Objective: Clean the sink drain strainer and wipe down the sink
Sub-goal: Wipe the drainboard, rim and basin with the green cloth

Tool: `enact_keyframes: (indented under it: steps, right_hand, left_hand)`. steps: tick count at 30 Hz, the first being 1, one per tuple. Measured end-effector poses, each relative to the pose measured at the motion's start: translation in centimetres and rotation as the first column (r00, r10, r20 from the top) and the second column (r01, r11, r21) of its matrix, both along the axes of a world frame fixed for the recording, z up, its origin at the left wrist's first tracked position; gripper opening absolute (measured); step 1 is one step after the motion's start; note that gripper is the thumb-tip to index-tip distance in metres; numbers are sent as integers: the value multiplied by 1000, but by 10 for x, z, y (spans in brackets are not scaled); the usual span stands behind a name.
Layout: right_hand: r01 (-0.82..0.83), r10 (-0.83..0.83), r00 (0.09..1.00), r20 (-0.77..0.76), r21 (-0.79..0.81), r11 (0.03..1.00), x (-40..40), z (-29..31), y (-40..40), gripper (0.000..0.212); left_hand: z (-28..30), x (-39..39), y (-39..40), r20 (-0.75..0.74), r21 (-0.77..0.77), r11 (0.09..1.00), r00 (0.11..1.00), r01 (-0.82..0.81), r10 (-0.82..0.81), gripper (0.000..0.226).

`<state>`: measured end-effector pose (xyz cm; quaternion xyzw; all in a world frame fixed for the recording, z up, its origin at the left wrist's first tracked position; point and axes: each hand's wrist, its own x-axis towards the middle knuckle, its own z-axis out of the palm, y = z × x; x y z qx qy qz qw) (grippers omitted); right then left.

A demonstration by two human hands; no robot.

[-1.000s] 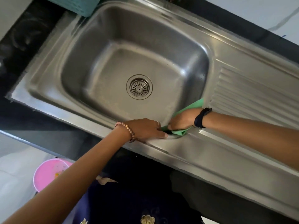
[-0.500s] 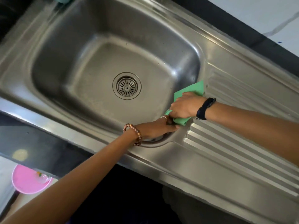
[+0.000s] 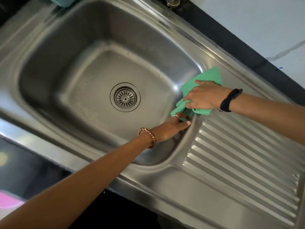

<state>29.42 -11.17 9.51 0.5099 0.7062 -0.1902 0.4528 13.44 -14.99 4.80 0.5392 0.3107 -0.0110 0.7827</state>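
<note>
A stainless steel sink fills the view, and the round drain strainer sits seated in the middle of its basin floor. My right hand presses a green cloth onto the basin's right rim, its fingers gripping the folded lower part. My left hand reaches across the basin's near right corner. Its fingers touch the bottom edge of the cloth where the rim meets the drainboard. A bead bracelet is on my left wrist and a black band on my right.
The ribbed drainboard slopes away to the right of the basin. A black countertop borders the sink at the back, with the tap base at the top. A teal object stands at the back left. Something pink shows at the lower left.
Both hands and the cloth have moved from the basin's front rim round its corner and up along the right rim. The view has shifted closer, towards the drainboard.
</note>
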Motion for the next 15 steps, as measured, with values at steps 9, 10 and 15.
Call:
enact_keyframes:
  steps: [9,10,15]
  right_hand:
    - [-655,633,732,251,8,755,8,-37,105,38]
    - [-680,649,714,262,39,732,3,-41,114,38]
    - [-686,634,697,335,55,725,-8,-41,106,40]
  left_hand:
    - [-14,21,24,80,20,998,995,-56,54,36]
    - [-15,24,28,92,5,997,993,-73,72,35]
    - [-23,32,38,82,45,998,995,-52,48,39]
